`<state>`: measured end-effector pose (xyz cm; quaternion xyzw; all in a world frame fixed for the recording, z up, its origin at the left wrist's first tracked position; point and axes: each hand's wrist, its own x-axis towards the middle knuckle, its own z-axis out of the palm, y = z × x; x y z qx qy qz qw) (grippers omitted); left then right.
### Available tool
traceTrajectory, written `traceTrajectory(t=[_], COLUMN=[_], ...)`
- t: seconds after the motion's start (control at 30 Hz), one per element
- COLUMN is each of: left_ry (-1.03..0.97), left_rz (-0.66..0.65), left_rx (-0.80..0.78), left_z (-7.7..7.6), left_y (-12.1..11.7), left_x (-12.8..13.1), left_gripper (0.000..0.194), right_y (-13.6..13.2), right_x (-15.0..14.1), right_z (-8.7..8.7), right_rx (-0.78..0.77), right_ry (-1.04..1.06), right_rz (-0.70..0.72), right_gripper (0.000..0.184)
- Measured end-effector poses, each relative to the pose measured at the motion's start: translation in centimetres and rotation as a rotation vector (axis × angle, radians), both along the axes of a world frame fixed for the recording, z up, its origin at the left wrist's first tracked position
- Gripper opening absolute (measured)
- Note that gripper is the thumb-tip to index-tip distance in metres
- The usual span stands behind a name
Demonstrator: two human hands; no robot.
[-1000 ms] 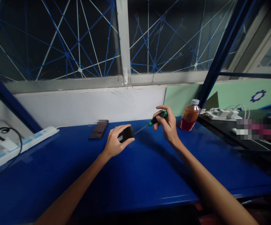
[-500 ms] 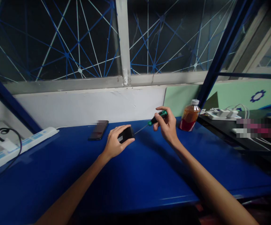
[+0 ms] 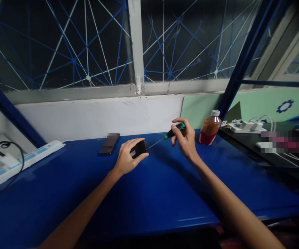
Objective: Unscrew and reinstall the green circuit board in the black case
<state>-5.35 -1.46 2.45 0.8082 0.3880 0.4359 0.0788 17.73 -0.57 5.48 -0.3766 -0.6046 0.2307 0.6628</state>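
Note:
My left hand [image 3: 127, 158] is closed round a small black box-shaped device [image 3: 138, 149] resting on the blue table [image 3: 149, 193]. My right hand [image 3: 185, 138] pinches the black and green handle of a thin screwdriver [image 3: 174, 130]. Its metal shaft slants down to the left and its tip meets the right end of the black device.
A dark phone [image 3: 108, 143] lies flat behind my left hand. A bottle of amber liquid [image 3: 210, 128] stands right of my right hand. A white power strip [image 3: 22, 160] with a black cable lies far left. Chargers and cables [image 3: 245, 125] sit on a dark shelf at right.
My right hand has shifted very slightly on the screwdriver handle. The left hand and the black device have stayed put.

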Motion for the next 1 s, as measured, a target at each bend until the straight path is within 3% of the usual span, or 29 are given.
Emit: traceTrajectory(t=[0.13,0.37,0.63,0.9,1.0], left_ry=[0.003,0.005,0.0,0.012,0.017], left_rz=[-0.001,0.005,0.006,0.006,0.012], left_rx=[0.006,-0.005,0.013,0.012,0.017], left_z=[-0.14,-0.11,-0.19,-0.3,-0.28], left_y=[0.12,0.05,0.15,0.24,0.25], left_x=[-0.02,-0.08,-0.08,-0.12,-0.14], left_gripper=[0.045,0.044,0.045,0.044,0.044], right_y=[0.15,-0.15,0.31,0.3,0.32], right_x=[0.03,-0.15,0.43,0.0,0.14], right_z=[-0.08,0.14,-0.16,-0.19,-0.24], right_rx=[0.025,0.014,0.044,0.017,0.019], right_ry=[0.057,-0.033,0.052,-0.015,-0.025], right_rz=[0.102,-0.108,0.152,-0.06,-0.035], right_gripper=[0.022,0.029,0.026,0.026,0.024])
